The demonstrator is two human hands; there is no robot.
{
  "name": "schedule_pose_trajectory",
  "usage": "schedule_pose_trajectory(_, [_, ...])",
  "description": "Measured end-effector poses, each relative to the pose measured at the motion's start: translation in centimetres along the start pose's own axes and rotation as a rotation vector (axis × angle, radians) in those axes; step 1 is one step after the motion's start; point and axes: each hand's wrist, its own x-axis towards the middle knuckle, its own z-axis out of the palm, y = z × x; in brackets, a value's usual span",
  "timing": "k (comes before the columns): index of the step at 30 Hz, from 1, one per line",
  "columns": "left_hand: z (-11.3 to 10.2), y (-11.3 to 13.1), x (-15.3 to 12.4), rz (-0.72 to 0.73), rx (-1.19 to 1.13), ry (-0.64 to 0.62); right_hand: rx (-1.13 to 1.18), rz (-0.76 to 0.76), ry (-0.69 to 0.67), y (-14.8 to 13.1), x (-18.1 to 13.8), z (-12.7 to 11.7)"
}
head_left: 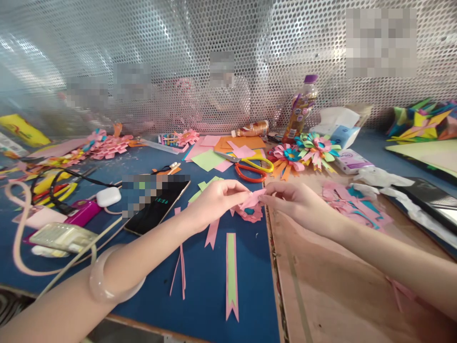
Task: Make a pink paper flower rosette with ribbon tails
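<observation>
Both hands pinch one small pink paper [254,197] between thumb and fingers. The left hand [214,200] holds its left end and the right hand [296,202] holds its right end. The fingers are closed tight on it. The paper is in the air, just above a pink flower [250,213] that lies on the blue mat [207,305], right by the edge of the brown board [321,286].

Nearest of all, a pale bangle [107,286] sits on the left arm. A long strip [231,271] lies on the mat near the front, pink outside and green inside, with a notch cut in its near end. Thin pink strips [181,271] lie just left of it.

A bit further, left of the left hand, a dark phone [157,207] lies flat, and a white case [108,196] sits left of the phone. On the right side, pink scraps [353,205] lie in a heap on the board.

Further back, scissors [250,167] with one yellow and one red handle lie on coloured paper sheets. Right of them are two bright flowers [289,155] — many colours, side by side.

Far back, a bottle [302,112] with a purple cap stands up, and a smaller bottle [252,128] lies on its side left of it. Behind everything is a shiny wall [178,47] full of little holes.
</observation>
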Motion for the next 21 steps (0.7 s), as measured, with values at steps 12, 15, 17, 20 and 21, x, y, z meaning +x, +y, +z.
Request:
schedule_pose_trajectory(12, [-0.25, -0.37, 0.11, -0.111, -0.296, -0.066, 0.069, -0.039, 0.083, 0.64, 0.41, -0.15])
schedule_pose_trajectory(15, [-0.23, -0.3, 0.08, -0.126, -0.307, -0.072, 0.073, -0.097, 0.118, 0.79, 0.54, -0.54])
schedule_pose_trajectory(17, [-0.2, -0.32, 0.06, -0.141, -0.312, -0.077, 0.09, -0.125, 0.133, 0.89, 0.56, -0.75])
schedule_pose_trajectory(20, [-0.08, -0.43, 0.0, -0.131, -0.319, -0.059, 0.1, -0.108, 0.15, 0.87, 0.39, -0.64])
schedule_pose_trajectory(21, [-0.02, -0.46, -0.03, -0.122, -0.316, -0.045, 0.094, -0.093, 0.166, 0.8, 0.26, -0.47])
